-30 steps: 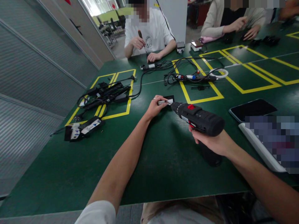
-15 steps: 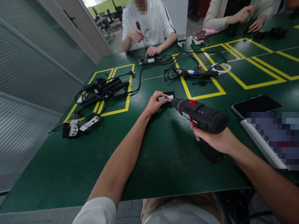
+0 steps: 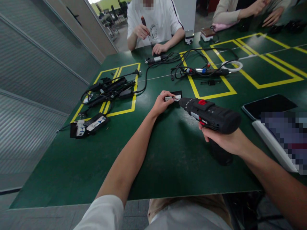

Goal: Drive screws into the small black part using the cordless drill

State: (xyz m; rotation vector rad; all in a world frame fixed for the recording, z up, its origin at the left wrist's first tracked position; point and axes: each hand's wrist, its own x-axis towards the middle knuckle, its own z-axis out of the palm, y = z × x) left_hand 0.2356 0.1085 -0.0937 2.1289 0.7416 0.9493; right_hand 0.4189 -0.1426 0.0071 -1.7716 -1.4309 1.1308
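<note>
My right hand (image 3: 222, 137) is wrapped round the grip of a black cordless drill (image 3: 213, 115) with red accents. The drill lies nearly level, its chuck pointing left and its bit reaching a small black box-like part with a white label (image 3: 177, 96). My left hand (image 3: 162, 103) presses that part down on the green table (image 3: 168, 153), fingers closed over its left side. Where exactly the bit touches is too small to make out.
Black cables and adapters (image 3: 115, 91) lie inside yellow tape at left, with labelled black pieces (image 3: 96, 123) nearer me. An electric screwdriver with cables (image 3: 201, 71) lies ahead. A phone (image 3: 268, 107) is at right. Across the table a person (image 3: 153, 27) holds a screwdriver (image 3: 144, 22).
The whole view has shifted slightly, with the scene a little further right and higher. Both hands, the drill and the black part keep about the same arrangement.
</note>
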